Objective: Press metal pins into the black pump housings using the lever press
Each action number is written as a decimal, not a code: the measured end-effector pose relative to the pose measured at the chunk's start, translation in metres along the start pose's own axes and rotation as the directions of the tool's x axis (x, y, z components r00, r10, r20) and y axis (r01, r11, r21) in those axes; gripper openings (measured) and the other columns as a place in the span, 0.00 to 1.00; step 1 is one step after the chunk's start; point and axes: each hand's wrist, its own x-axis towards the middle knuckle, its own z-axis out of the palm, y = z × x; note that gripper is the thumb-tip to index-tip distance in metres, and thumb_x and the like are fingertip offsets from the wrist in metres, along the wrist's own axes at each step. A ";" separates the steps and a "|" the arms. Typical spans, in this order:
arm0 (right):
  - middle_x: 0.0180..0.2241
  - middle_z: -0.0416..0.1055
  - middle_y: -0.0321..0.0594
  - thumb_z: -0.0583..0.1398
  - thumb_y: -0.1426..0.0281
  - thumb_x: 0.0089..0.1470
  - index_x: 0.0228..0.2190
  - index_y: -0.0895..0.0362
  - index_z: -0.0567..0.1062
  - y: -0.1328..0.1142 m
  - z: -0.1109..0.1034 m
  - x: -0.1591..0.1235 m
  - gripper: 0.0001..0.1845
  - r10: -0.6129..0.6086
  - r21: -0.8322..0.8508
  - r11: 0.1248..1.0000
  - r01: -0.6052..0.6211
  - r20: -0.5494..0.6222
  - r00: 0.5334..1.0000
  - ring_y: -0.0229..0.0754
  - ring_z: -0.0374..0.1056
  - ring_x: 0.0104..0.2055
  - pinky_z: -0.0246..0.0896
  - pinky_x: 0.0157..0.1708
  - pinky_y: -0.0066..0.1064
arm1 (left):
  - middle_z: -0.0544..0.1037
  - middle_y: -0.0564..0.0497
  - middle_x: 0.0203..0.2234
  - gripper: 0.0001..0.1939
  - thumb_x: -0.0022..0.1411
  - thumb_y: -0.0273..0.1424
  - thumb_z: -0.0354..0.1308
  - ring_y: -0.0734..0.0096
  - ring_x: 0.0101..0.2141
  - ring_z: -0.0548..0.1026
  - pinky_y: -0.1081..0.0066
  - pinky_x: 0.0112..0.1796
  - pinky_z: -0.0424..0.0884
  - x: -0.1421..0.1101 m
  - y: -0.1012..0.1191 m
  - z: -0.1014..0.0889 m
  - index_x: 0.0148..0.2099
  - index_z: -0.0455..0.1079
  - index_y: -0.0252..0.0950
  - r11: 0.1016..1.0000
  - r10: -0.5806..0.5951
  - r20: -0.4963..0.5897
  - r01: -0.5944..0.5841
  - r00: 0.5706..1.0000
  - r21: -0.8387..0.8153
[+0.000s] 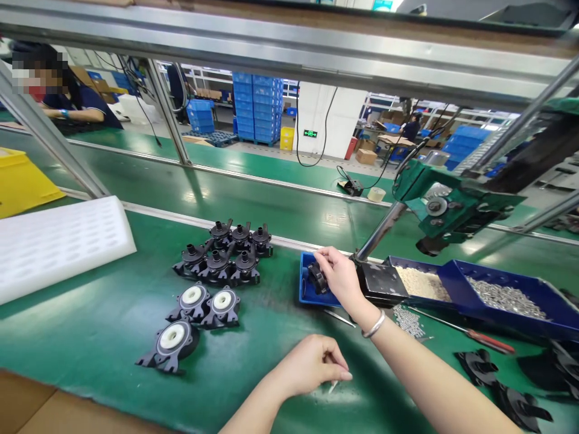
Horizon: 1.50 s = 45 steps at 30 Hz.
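My left hand is closed in a pinch low over the green bench, with a small thin white piece at its fingertips. My right hand, a bangle at the wrist, reaches over a small blue bin. Its fingers are bent together beside a black ribbed round part in the bin; what they hold, if anything, is hidden. To the left stand several black pump housings with spouts. In front of them sit three black housings with white round centres.
Blue bins hold pale small parts and metal screws. A red-handled screwdriver and black parts lie right. A green machine head overhangs. White foam tray lies left; a co-worker sits beyond.
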 end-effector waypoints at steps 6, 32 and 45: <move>0.30 0.75 0.38 0.51 0.59 0.69 0.38 0.57 0.74 0.004 0.015 -0.010 0.18 -0.110 -0.124 0.987 0.104 -0.044 0.993 0.39 0.70 0.30 0.64 0.34 0.28 | 0.75 0.53 0.20 0.16 0.46 0.40 0.71 0.72 0.22 0.70 0.72 0.25 0.62 0.002 -0.004 -0.001 0.31 0.75 0.33 1.000 0.004 -0.005 -0.004 1.000 0.004; 0.60 0.67 0.54 0.57 0.71 0.65 0.58 0.60 0.68 0.010 -0.019 -0.084 0.21 -0.171 -0.188 0.947 0.260 0.392 0.904 0.51 0.64 0.63 0.63 0.62 0.47 | 0.75 0.54 0.20 0.13 0.47 0.35 0.70 0.72 0.24 0.71 0.71 0.28 0.64 0.000 0.001 -0.004 0.30 0.73 0.32 0.999 -0.042 -0.014 0.041 0.999 -0.025; 0.43 0.76 0.44 0.55 0.65 0.66 0.45 0.55 0.76 0.014 -0.124 -0.148 0.12 0.130 0.065 0.986 -0.157 0.304 0.944 0.44 0.74 0.44 0.71 0.46 0.38 | 0.73 0.53 0.24 0.18 0.50 0.41 0.72 0.75 0.24 0.69 0.73 0.29 0.65 0.000 0.017 -0.004 0.31 0.72 0.32 0.999 0.029 -0.060 -0.030 0.998 -0.020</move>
